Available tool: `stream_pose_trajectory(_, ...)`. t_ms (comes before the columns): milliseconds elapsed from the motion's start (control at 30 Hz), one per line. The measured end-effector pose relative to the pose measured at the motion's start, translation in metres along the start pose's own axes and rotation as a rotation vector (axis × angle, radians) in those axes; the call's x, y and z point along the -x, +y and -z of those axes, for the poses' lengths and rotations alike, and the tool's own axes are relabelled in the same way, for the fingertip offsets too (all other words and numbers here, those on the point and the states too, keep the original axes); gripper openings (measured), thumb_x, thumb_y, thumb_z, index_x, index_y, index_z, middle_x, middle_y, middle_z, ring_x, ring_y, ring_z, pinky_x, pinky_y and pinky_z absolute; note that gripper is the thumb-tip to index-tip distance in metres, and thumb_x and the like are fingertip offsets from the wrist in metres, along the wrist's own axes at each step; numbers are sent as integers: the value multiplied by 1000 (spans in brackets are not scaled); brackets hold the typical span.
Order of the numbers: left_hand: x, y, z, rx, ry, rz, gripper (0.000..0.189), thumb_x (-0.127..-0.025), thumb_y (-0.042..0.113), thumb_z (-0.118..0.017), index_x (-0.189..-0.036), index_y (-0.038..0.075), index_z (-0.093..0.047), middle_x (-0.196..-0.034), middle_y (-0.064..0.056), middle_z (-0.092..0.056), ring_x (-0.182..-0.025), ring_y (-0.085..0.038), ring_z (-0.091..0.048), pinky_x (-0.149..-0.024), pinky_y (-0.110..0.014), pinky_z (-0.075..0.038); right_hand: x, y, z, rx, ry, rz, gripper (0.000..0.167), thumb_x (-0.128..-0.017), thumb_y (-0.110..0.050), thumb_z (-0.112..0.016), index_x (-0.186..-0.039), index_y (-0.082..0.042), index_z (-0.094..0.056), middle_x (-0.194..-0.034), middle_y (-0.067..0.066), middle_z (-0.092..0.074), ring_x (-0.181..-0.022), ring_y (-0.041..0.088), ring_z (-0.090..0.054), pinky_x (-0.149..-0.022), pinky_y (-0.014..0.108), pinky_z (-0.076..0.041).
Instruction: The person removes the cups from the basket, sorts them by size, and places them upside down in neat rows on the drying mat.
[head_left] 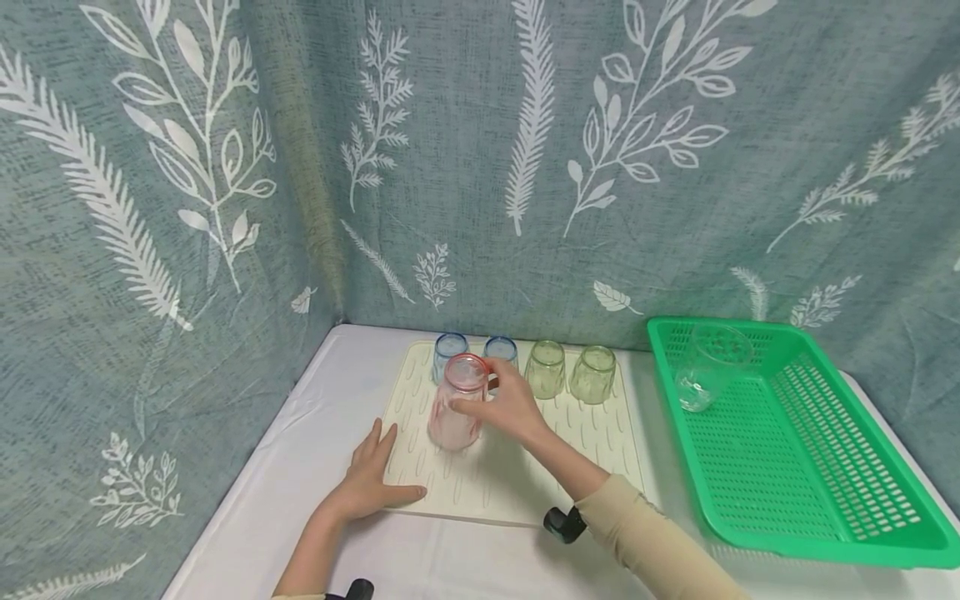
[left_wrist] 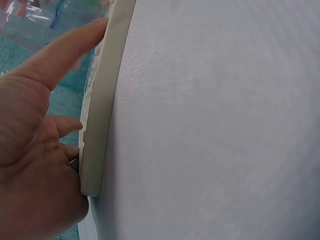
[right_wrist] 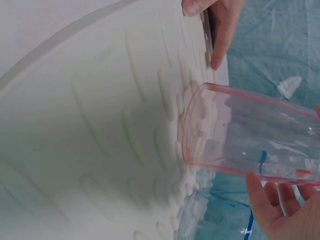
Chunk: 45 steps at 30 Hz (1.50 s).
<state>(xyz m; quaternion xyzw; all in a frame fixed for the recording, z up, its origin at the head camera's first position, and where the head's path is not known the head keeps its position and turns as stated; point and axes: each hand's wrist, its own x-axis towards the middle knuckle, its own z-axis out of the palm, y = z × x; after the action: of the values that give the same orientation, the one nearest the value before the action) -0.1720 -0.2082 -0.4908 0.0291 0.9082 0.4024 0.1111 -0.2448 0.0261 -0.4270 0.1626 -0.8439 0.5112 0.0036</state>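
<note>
My right hand (head_left: 506, 400) grips a clear, red-tinted tumbler (head_left: 456, 417) with a red ring at its top, thumb on the near side and fingers around the far side. The tumbler stands close over a cream ridged mat (head_left: 517, 483); in the right wrist view its lower end (right_wrist: 197, 125) is right at the ridges. At the mat's front left corner rests my left hand (head_left: 371, 479), fingers spread and thumb along the front edge. Behind the tumbler are two blue tumblers (head_left: 451, 343), one partly hidden by my right hand, and two green tumblers (head_left: 546, 371).
To the right stands a green slotted plastic basket (head_left: 765, 450), with a clear tumbler (head_left: 701, 383) leaning in its back left corner. A white cloth (head_left: 330, 392) covers the table. Patterned blue-green fabric (head_left: 480, 167) hangs behind and at the sides.
</note>
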Motion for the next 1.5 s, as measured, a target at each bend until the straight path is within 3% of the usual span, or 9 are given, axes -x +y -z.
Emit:
stream_pose_trajectory(433, 1, -3, 0, -10, 6, -10, 117, -69, 42, -84, -152, -7, -17, -157, -32, 5, -142, -52, 3, -107, -72, -10, -7, 0, -9, 68, -6, 6, 66, -76, -36, -82, -130, -7, -57, -115, 7, -60, -97, 22, -59, -72, 34, -52)
stream_pose_trajectory(667, 3, 1, 0, 15, 29, -57, 114, -69, 40, -84, -150, -9, -21, -156, -34, 3, -141, -54, 2, -105, -75, -10, -7, -4, -11, 95, -4, 22, 65, -76, -33, -82, -128, -5, -57, -115, 9, -61, -98, 25, -59, -74, 35, -52)
stream_pose_trajectory(1000, 2, 0, 2, -1, -15, -27, 112, -72, 40, -83, -152, -5, -18, -158, -29, 7, -143, -50, 8, -108, -71, -3, -8, -5, -16, 99, -3, 21, 64, -75, -32, -83, -127, -6, -57, -115, 9, -59, -100, 25, -59, -76, 36, -53)
stream_pose_trajectory(1333, 1, -1, 0, -22, -17, -24, 112, -73, 41, -82, -152, -6, -19, -158, -30, 6, -143, -51, 6, -108, -71, -5, -8, -3, -12, 96, -28, 21, 66, -77, -33, -83, -130, -5, -56, -121, 10, -59, -103, 25, -58, -79, 37, -52)
stream_pose_trajectory(1500, 3, 1, 1, -28, -14, -28, 111, -73, 39, -83, -151, -8, -20, -158, -31, 5, -142, -52, 5, -108, -71, -5, -5, -5, 0, 56, -44, -26, 69, -80, -34, -80, -136, -6, -52, -127, 12, -57, -109, 29, -57, -84, 41, -51)
